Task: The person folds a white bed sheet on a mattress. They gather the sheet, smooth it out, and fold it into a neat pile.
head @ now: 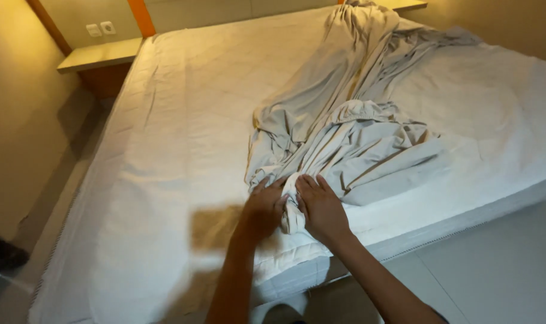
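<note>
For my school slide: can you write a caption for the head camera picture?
Two bare hands, left hand and right hand, press a crumpled white sheet at the mattress edge.

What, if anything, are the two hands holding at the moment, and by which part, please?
Both the left hand and right hand grip the crumpled white bedsheet at its bunched near end.

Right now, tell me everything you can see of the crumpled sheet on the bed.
The crumpled sheet is pale grey-white, thin cloth by its look, heaped in deep folds. It trails from the far end of the mattress to the near corner, where it narrows to a bunched end. A gathered hem shows mid-heap. The left hand and right hand press that end from either side.
</note>
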